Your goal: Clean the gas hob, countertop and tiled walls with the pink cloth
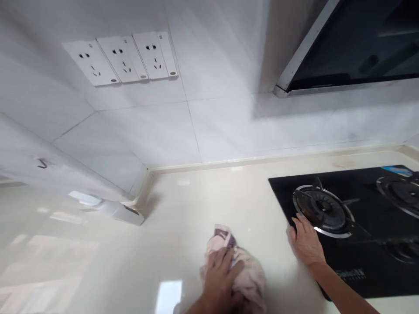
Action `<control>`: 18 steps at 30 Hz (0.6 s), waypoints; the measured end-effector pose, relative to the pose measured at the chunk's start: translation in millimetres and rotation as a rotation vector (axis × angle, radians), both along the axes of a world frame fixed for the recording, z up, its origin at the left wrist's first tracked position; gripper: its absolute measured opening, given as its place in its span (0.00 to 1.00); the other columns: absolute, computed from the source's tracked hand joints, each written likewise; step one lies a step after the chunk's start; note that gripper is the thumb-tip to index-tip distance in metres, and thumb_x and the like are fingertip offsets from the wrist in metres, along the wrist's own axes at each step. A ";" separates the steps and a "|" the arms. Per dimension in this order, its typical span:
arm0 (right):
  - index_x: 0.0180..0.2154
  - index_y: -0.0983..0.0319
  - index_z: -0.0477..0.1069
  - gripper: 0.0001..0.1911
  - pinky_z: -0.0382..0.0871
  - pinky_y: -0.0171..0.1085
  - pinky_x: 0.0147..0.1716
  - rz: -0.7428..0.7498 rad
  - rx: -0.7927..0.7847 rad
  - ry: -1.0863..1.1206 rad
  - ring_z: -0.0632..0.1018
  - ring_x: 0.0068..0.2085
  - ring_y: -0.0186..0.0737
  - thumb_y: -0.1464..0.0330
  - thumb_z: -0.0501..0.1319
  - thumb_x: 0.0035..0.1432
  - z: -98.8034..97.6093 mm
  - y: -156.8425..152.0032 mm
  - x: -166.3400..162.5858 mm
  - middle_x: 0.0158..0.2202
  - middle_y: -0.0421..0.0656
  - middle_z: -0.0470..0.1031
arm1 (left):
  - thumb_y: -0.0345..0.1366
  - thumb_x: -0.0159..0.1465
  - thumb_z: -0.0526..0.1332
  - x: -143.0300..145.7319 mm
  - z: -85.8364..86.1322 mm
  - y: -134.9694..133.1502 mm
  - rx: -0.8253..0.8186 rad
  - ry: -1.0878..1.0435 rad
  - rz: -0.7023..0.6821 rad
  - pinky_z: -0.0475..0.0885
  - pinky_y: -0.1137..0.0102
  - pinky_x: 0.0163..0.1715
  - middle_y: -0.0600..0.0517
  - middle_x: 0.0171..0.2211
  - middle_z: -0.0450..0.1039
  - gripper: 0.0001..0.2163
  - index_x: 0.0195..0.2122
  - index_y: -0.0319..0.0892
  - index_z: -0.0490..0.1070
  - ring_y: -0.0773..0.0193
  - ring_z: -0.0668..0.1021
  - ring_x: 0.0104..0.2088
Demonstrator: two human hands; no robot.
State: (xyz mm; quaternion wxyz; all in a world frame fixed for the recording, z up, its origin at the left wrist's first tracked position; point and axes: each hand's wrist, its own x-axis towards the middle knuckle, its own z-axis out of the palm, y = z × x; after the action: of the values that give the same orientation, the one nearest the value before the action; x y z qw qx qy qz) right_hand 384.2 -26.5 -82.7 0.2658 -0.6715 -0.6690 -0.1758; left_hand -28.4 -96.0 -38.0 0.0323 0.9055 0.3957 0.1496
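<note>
My left hand [220, 279] presses a crumpled, pale pink cloth [250, 274] against the cream countertop, its fingers bent over the fabric. A purple-brown patch shows at the cloth's far end. To the right, my right hand [307, 244] lies palm down at the left edge of the black glass gas stove [356, 259]. Its fingers are stretched out beside the near-left burner [324, 208] and grip nothing.
A white and grey handheld device [111, 209] lies on the countertop [183, 205] by the wall corner at left. Three socket panels [122, 59] are on the tiled wall. A dark range hood [353, 48] juts out above the stove.
</note>
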 end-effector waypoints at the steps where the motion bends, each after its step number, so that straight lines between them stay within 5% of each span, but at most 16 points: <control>1: 0.58 0.69 0.70 0.21 0.68 0.55 0.63 -0.004 -0.001 0.004 0.71 0.66 0.59 0.64 0.51 0.71 -0.8 0.6 -0.9 0.63 0.63 0.72 | 0.52 0.58 0.69 -26.4 1.7 0.5 0.060 0.026 0.070 0.61 0.45 0.64 0.43 0.70 0.67 0.36 0.69 0.56 0.67 0.38 0.69 0.67; 5: 0.59 0.70 0.69 0.22 0.68 0.57 0.64 -0.029 -0.021 -0.014 0.70 0.67 0.61 0.65 0.49 0.72 -1.7 2.1 -4.4 0.64 0.63 0.71 | 0.46 0.64 0.64 -114.4 27.2 28.8 0.142 0.136 0.466 0.62 0.48 0.62 0.41 0.66 0.72 0.29 0.67 0.53 0.71 0.42 0.72 0.65; 8: 0.59 0.70 0.70 0.23 0.68 0.57 0.64 -0.032 -0.027 -0.012 0.70 0.67 0.61 0.65 0.48 0.73 -0.3 1.8 -5.9 0.64 0.63 0.71 | 0.46 0.70 0.58 -136.0 52.7 73.0 0.094 0.181 0.754 0.63 0.46 0.63 0.40 0.65 0.72 0.25 0.67 0.51 0.72 0.42 0.71 0.64; 14: 0.60 0.69 0.69 0.24 0.66 0.58 0.66 -0.013 -0.057 0.065 0.68 0.69 0.60 0.62 0.47 0.75 2.3 0.6 -5.6 0.65 0.62 0.70 | 0.47 0.71 0.55 -77.5 82.4 177.9 0.036 0.143 0.946 0.63 0.44 0.61 0.37 0.66 0.69 0.26 0.68 0.45 0.69 0.37 0.69 0.64; 18: 0.60 0.68 0.70 0.24 0.66 0.59 0.67 -0.003 -0.042 0.103 0.67 0.70 0.60 0.60 0.47 0.76 3.0 1.7 -5.4 0.65 0.61 0.71 | 0.48 0.69 0.57 -9.2 87.7 232.0 -0.028 0.068 0.897 0.61 0.40 0.61 0.32 0.68 0.65 0.29 0.69 0.40 0.68 0.32 0.66 0.66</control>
State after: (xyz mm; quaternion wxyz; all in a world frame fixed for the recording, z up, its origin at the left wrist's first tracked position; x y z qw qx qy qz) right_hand 378.8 -24.8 -79.7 0.2855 -0.6860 -0.6571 -0.1271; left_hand -37.6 136.0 49.7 -0.0366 0.6482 0.7520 0.1137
